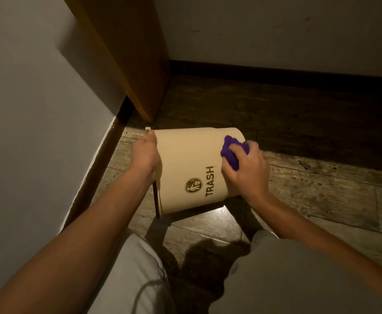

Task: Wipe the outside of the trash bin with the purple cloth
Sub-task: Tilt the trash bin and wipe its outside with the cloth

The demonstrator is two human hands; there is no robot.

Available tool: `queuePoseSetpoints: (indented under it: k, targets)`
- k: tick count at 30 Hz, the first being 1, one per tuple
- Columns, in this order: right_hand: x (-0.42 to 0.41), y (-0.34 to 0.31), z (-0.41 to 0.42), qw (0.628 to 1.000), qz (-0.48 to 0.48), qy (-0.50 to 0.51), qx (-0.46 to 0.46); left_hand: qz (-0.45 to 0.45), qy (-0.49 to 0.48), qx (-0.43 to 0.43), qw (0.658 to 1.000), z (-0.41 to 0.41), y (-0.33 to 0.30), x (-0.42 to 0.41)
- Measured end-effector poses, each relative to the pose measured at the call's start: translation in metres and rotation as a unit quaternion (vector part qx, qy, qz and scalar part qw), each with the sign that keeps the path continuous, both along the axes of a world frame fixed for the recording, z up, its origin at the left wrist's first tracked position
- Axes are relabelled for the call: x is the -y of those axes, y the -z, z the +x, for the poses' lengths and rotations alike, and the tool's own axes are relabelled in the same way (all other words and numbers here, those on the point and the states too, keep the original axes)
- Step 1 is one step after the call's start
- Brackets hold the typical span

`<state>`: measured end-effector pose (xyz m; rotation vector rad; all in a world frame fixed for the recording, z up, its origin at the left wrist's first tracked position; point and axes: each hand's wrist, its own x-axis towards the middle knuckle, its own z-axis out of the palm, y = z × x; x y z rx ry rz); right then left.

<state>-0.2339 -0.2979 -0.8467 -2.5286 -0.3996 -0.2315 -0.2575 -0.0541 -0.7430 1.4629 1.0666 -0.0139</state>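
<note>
A cream trash bin (190, 159) marked TRASH lies tipped on its side over the wooden floor, its rim to the left and its base to the right. My left hand (146, 155) grips the rim at the left edge. My right hand (245, 171) presses a bunched purple cloth (230, 150) against the bin's outer wall near its base. The cloth is partly hidden under my fingers.
A white wall with a dark baseboard (99, 168) runs along the left. A wooden cabinet or door panel (135, 64) stands behind the bin. Another wall closes the back. My knees in light trousers (287, 268) fill the lower frame above the floor (321, 189).
</note>
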Motion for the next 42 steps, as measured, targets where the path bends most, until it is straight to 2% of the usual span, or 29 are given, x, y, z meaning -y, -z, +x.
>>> queuePoseSetpoints:
  k: [4,7,10,12,14,17,21,26,28,31,34,38,40,42]
  targets:
    - [0.003,0.033,-0.039,1.000,-0.014,-0.024,0.005,-0.069,-0.064,-0.021,0.995,0.001,0.000,-0.012]
    - [0.016,0.058,-0.056,0.997,-0.038,-0.062,-0.009,-0.070,-0.058,-0.026,0.995,-0.001,0.003,-0.017]
    - [0.030,0.078,-0.070,0.978,-0.129,-0.103,-0.125,-0.064,-0.060,-0.028,0.996,-0.003,0.000,-0.018]
    - [0.037,0.085,-0.070,0.966,-0.145,-0.055,-0.205,-0.038,-0.041,-0.018,0.998,-0.004,-0.003,-0.015]
    - [0.039,0.077,-0.058,0.971,-0.114,0.013,-0.210,-0.013,-0.021,-0.002,1.000,-0.004,-0.004,-0.015]
    - [0.036,0.043,-0.031,0.982,-0.034,0.062,-0.173,-0.017,-0.030,0.013,0.999,-0.002,-0.002,-0.018]
    - [0.030,-0.018,0.013,0.985,0.091,0.103,-0.104,-0.028,-0.051,0.024,0.998,0.000,-0.003,-0.016]
    - [0.013,-0.058,0.061,0.971,0.195,0.117,-0.068,-0.076,0.013,0.081,0.994,-0.004,-0.006,-0.013]
    - [0.004,-0.061,0.074,0.965,0.217,0.122,-0.084,-0.094,0.077,0.097,0.988,-0.007,-0.004,-0.015]
    - [-0.009,-0.056,0.084,0.952,0.241,0.128,-0.142,-0.071,0.163,0.068,0.982,-0.014,0.001,-0.015]
    - [-0.019,-0.047,0.086,0.955,0.219,0.125,-0.157,-0.021,0.160,0.068,0.985,-0.017,0.002,-0.010]
    - [-0.048,-0.047,0.075,0.975,0.178,0.072,-0.113,0.037,0.144,0.062,0.987,-0.009,-0.004,0.001]
    - [-0.064,-0.052,0.063,0.976,0.197,0.035,-0.085,0.053,0.153,0.063,0.985,-0.007,-0.004,0.006]
    - [-0.079,-0.060,0.051,0.964,0.247,-0.009,-0.094,0.062,0.157,0.068,0.983,-0.006,-0.004,0.006]
